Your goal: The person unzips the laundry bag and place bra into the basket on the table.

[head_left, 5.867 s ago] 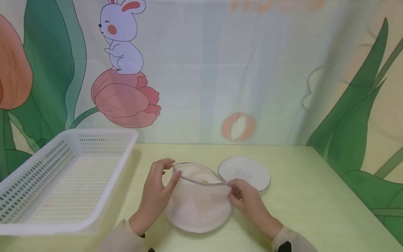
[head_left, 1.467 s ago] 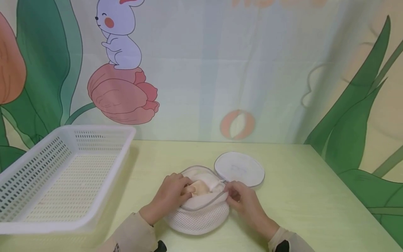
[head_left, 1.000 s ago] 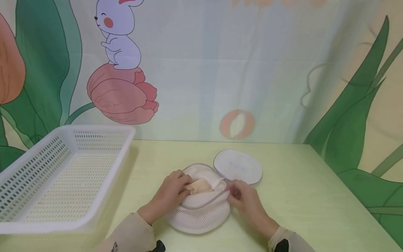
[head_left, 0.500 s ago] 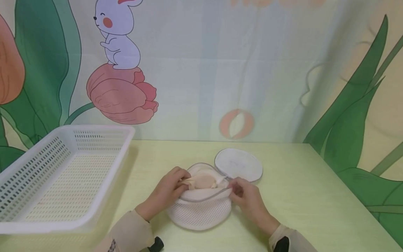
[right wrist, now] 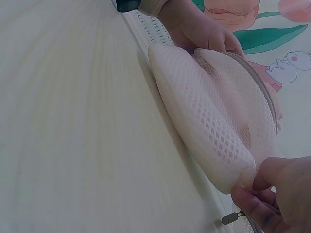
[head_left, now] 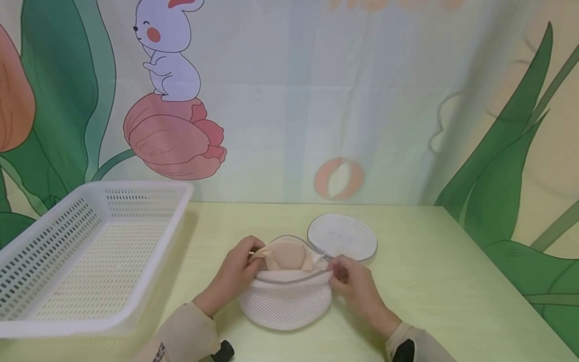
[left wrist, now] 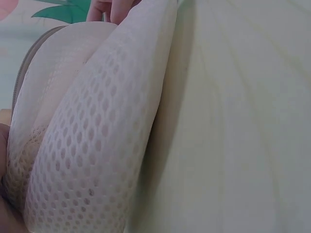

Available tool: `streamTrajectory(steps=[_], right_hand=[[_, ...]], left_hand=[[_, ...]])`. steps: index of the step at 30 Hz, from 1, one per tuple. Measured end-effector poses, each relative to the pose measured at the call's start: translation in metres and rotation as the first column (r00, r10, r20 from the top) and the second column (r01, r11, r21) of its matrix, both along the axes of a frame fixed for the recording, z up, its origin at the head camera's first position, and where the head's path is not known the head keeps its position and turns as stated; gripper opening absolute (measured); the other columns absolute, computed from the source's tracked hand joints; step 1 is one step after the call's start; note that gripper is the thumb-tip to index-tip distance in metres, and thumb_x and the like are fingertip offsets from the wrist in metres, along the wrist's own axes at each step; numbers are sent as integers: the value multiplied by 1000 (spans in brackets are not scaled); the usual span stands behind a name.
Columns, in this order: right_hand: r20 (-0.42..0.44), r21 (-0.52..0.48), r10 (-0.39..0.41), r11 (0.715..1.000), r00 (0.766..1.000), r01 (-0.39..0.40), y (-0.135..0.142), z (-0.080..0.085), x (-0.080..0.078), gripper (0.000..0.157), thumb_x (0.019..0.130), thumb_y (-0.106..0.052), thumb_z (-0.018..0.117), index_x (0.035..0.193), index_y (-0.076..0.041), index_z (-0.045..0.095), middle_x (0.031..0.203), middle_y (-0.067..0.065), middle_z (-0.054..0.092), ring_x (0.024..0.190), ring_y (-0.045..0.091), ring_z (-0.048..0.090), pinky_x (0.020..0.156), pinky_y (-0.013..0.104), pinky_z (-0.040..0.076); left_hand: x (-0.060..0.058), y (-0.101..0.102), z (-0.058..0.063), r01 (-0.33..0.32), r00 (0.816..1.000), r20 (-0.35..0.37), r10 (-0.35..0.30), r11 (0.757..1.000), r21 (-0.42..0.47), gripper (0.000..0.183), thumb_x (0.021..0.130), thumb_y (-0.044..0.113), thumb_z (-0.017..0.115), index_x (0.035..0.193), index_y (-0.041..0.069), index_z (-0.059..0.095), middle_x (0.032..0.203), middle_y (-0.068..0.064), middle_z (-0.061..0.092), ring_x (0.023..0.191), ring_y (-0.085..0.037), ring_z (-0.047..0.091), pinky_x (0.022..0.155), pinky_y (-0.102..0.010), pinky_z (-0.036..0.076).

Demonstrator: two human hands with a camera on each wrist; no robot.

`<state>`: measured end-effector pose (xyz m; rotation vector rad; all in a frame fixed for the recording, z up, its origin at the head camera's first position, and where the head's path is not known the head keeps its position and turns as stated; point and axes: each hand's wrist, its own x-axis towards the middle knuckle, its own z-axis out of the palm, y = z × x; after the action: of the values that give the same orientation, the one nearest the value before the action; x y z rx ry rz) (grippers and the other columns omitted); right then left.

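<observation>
A round white mesh laundry bag (head_left: 286,305) with a grey zipper edge stands on the table, its top unzipped. Inside shows a beige bra (head_left: 289,254) with a smooth rounded cup. My left hand (head_left: 236,266) pinches the bra's edge at the left side of the opening. On the opposite side, my right hand (head_left: 357,286) pinches the bag's rim beside the lid's hinge. The flat round lid (head_left: 342,236) lies folded back behind. A grey zipper pull (right wrist: 231,218) hangs below the right fingers in the right wrist view. Mesh hides the bra's lower part.
A white slotted plastic basket (head_left: 131,281) stands at the left of the pale yellow-green table (head_left: 452,301). Behind the table hangs a printed curtain (head_left: 253,100) with a rabbit and tulips.
Earlier both hands held the bag's rim; my left hand then reached inside. Over the last second it has raised the bra's edge, and more of the cup shows. The right hand stays at the rim.
</observation>
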<state>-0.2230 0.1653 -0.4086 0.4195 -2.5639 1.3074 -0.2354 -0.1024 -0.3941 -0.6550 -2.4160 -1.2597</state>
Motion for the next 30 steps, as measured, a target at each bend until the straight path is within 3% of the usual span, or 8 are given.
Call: streamTrajectory(steps=[8, 20, 30], right_hand=[[11, -2, 3, 1000, 1000, -3, 0, 0, 0, 25, 76, 14, 62, 86, -9, 62, 78, 0, 59, 72, 10, 56, 65, 21, 50], [3, 3, 4, 1000, 1000, -4, 0, 0, 0, 25, 75, 14, 62, 85, -9, 62, 77, -1, 58, 71, 9, 56, 65, 21, 50], [-1, 10, 6, 1000, 1000, -6, 0, 0, 0, 25, 75, 14, 62, 85, -9, 62, 77, -1, 59, 71, 9, 56, 65, 21, 50]], left_hand=[[0, 0, -1, -49, 998, -31, 50, 998, 48, 18, 86, -7, 59, 98, 6, 56, 98, -9, 60, 84, -20, 65, 73, -32, 54], [1, 2, 1, -119, 988, -80, 134, 979, 164, 18, 85, -9, 59, 101, -1, 57, 98, -11, 61, 91, -22, 61, 78, -33, 53], [1, 5, 7, -160, 963, -178, 202, 962, 223, 18, 81, -7, 66, 96, 0, 62, 93, -10, 66, 87, -22, 66, 76, -33, 55]])
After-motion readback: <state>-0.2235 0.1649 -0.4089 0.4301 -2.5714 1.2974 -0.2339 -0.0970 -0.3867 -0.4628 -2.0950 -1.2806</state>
